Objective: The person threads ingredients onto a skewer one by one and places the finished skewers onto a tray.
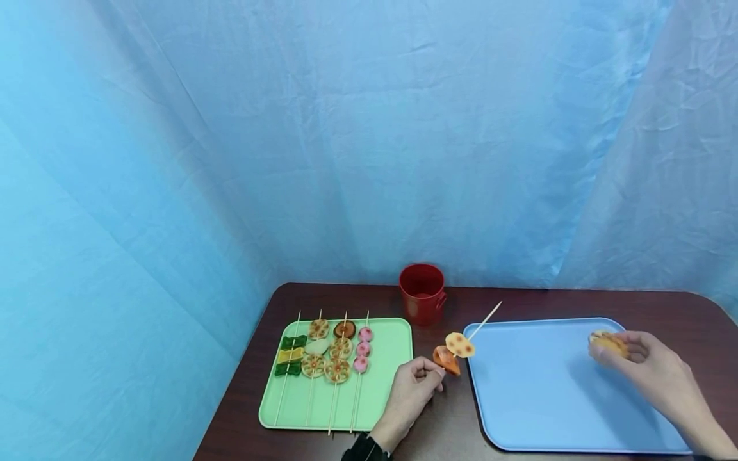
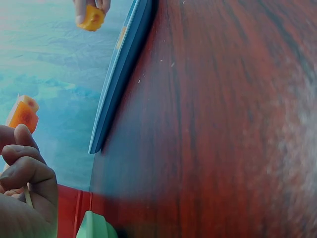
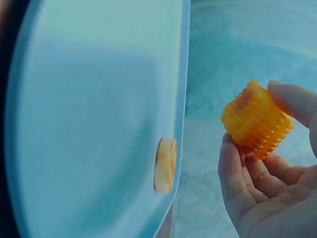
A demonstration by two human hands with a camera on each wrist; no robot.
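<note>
My left hand (image 1: 408,394) pinches a wooden skewer (image 1: 485,320) near its lower end, between the two trays. Threaded on it are a folded orange-brown piece (image 1: 446,360) and a pale yellow slice with brown spots (image 1: 460,345). The skewer tilts up to the right, its tip bare. Over the right side of the blue tray (image 1: 536,384), my right hand (image 1: 657,368) holds a short chunk of corn cob (image 3: 258,121) between thumb and fingers. A pale round slice with browned edges (image 3: 165,165) is on the blue tray in the right wrist view.
On the left, a green tray (image 1: 380,410) bears several loaded skewers (image 1: 341,349), with green, yellow, pink and browned pieces. A red bucket (image 1: 422,294) stands behind, between the trays. Light blue cloth (image 1: 403,141) hangs past the dark wooden table's (image 1: 663,314) back edge.
</note>
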